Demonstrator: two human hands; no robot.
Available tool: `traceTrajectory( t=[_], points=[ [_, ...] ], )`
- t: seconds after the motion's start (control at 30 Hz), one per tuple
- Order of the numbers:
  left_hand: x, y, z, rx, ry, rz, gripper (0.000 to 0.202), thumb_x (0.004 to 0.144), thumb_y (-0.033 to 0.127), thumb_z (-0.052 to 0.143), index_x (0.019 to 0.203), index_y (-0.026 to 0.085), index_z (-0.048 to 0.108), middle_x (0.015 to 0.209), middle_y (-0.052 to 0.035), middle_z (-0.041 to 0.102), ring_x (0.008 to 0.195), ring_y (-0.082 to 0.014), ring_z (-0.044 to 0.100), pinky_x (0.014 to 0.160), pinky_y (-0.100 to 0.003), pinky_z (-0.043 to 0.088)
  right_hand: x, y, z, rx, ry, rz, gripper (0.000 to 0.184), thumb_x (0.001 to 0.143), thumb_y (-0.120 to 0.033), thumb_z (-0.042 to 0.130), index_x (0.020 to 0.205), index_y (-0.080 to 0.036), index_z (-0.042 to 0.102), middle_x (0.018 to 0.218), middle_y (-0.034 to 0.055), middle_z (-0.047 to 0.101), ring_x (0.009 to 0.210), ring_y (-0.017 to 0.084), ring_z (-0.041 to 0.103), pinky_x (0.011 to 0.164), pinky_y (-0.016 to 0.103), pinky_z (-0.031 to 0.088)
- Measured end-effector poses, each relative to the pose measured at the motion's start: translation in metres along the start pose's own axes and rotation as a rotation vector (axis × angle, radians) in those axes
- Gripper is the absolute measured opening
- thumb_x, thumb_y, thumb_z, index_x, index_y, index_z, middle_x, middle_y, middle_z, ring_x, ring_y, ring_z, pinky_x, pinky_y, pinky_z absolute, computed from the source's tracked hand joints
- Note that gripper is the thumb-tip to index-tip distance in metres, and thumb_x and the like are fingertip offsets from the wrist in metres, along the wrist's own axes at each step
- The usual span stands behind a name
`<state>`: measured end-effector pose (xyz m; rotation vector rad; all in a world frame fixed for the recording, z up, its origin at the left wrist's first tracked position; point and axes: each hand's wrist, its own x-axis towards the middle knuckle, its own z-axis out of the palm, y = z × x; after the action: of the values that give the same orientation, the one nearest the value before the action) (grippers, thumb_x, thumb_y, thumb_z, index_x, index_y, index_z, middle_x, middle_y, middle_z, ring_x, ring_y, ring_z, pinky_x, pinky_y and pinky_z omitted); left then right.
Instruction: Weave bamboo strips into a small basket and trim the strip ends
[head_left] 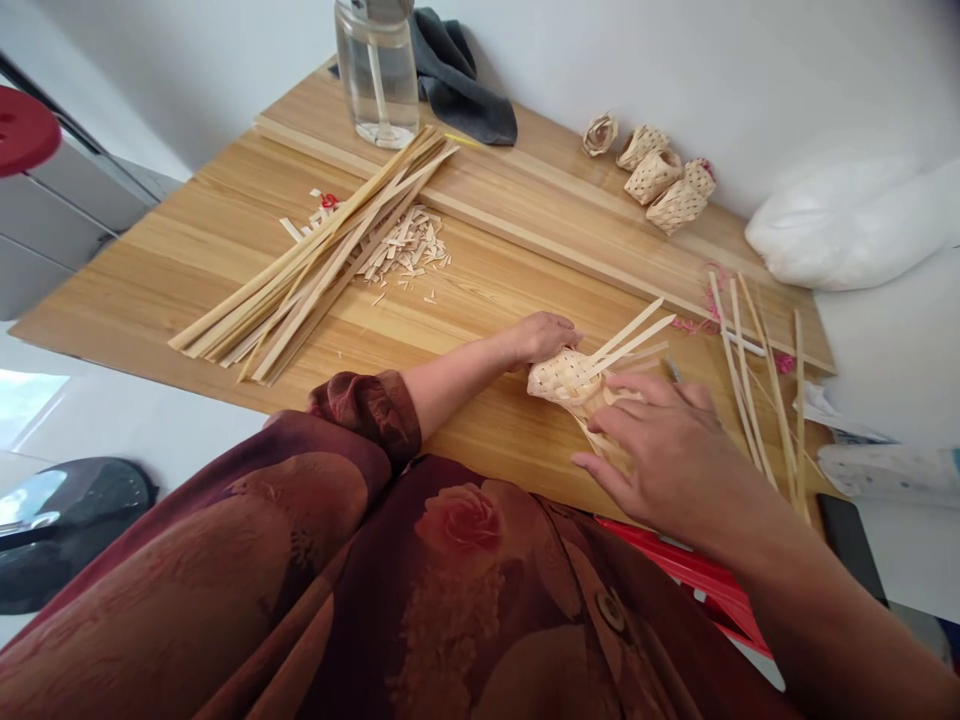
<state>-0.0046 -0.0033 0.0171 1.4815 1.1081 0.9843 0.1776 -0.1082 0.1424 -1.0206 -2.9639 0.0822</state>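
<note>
A small woven piece point(564, 378) of pale strips lies on the wooden table point(225, 240), with loose strip ends point(634, 335) sticking out to the right. My left hand point(544, 337) curls over its far side and grips it. My right hand point(664, 440) rests on its near part with the fingers stretched flat, pressing it down.
A long bundle of pale strips point(315, 260) and cut scraps point(409, 250) lie at the left. Several finished woven pieces point(660, 175) sit by the wall. A water bottle point(377, 70), a dark cloth point(457, 75), more strips point(757, 380) at the right and a white bag point(847, 220) are around.
</note>
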Motion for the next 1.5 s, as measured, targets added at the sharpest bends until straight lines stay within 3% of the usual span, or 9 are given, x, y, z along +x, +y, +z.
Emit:
traceTrajectory(
  t=[0.13,0.23,0.3,0.47,0.7,0.87,1.07,1.3,1.5],
  points=[
    [0.002,0.005,-0.006,-0.135,0.072,-0.195,0.033,0.091,0.031,0.058,0.059,0.021,0.057,0.053,0.0011,0.05,0.052,-0.0147,0.045,0.054,-0.03,0.035,-0.007,-0.018,0.009,-0.157,0.041,0.104,0.025,0.092,-0.047,0.068,0.101,-0.024,0.066,0.097,0.0176,0.075,0.114,0.042,0.059,0.09,0.054,0.039],
    [0.004,0.007,-0.014,-0.192,0.167,-0.245,0.033,0.092,0.03,0.056,0.061,0.02,0.057,0.053,0.002,0.048,0.052,-0.0134,0.042,0.055,-0.03,0.032,-0.018,-0.016,0.01,-0.26,0.019,0.174,0.026,0.095,-0.049,0.063,0.092,-0.024,0.063,0.08,0.0146,0.071,0.095,0.039,0.06,0.081,0.048,0.036],
    [0.005,0.007,-0.017,-0.234,0.202,-0.266,0.033,0.092,0.029,0.057,0.061,0.02,0.058,0.053,0.0024,0.048,0.051,-0.0126,0.042,0.055,-0.03,0.032,-0.027,-0.011,0.007,-0.294,0.031,0.186,0.025,0.098,-0.047,0.059,0.091,-0.023,0.063,0.082,0.0144,0.073,0.093,0.037,0.061,0.078,0.047,0.034],
    [0.005,0.005,-0.015,-0.254,0.228,-0.258,0.032,0.092,0.032,0.058,0.063,0.019,0.06,0.055,0.002,0.051,0.052,-0.0123,0.043,0.054,-0.028,0.032,-0.037,-0.006,0.001,-0.241,0.148,0.194,0.012,0.102,-0.031,0.058,0.098,-0.024,0.067,0.085,0.0078,0.077,0.085,0.029,0.065,0.076,0.042,0.035],
    [0.003,0.004,-0.011,-0.315,0.238,-0.181,0.034,0.093,0.037,0.055,0.065,0.018,0.058,0.06,0.0024,0.051,0.057,-0.0108,0.044,0.057,-0.025,0.032,-0.039,-0.001,0.013,-0.267,0.169,0.228,0.014,0.101,-0.025,0.057,0.106,-0.019,0.069,0.087,0.008,0.078,0.065,0.024,0.066,0.063,0.037,0.044],
    [0.0,0.011,-0.009,-0.312,0.246,-0.113,0.034,0.095,0.038,0.053,0.07,0.017,0.059,0.059,0.0044,0.045,0.057,-0.0102,0.039,0.059,-0.025,0.032,-0.031,-0.011,0.014,-0.207,0.38,0.121,0.007,0.1,-0.018,0.064,0.1,-0.017,0.07,0.088,0.0064,0.079,0.076,0.022,0.073,0.076,0.033,0.052],
    [0.001,0.013,-0.011,-0.303,0.282,-0.079,0.034,0.096,0.039,0.054,0.07,0.017,0.06,0.059,0.0049,0.044,0.058,-0.0098,0.039,0.061,-0.024,0.032,-0.025,-0.016,0.02,-0.062,0.511,0.156,0.015,0.095,-0.016,0.071,0.11,-0.017,0.072,0.094,0.0049,0.082,0.079,0.018,0.077,0.081,0.028,0.057],
    [0.002,0.008,-0.008,-0.459,0.233,-0.202,0.034,0.095,0.04,0.06,0.07,0.016,0.063,0.057,0.0031,0.051,0.052,-0.0096,0.044,0.055,-0.025,0.033,-0.029,-0.011,0.022,-0.002,0.67,0.274,0.019,0.092,-0.011,0.073,0.109,-0.019,0.077,0.096,0.0053,0.082,0.083,0.018,0.078,0.083,0.028,0.059],
    [0.0,0.015,-0.009,-0.801,0.034,-0.335,0.04,0.094,0.051,0.065,0.081,0.014,0.065,0.069,-0.0031,0.065,0.059,-0.0127,0.059,0.06,-0.027,0.046,-0.03,-0.004,0.028,0.207,0.718,0.415,0.012,0.093,-0.018,0.073,0.103,-0.022,0.079,0.095,0.0041,0.082,0.084,0.019,0.077,0.08,0.031,0.06]
  ],
)
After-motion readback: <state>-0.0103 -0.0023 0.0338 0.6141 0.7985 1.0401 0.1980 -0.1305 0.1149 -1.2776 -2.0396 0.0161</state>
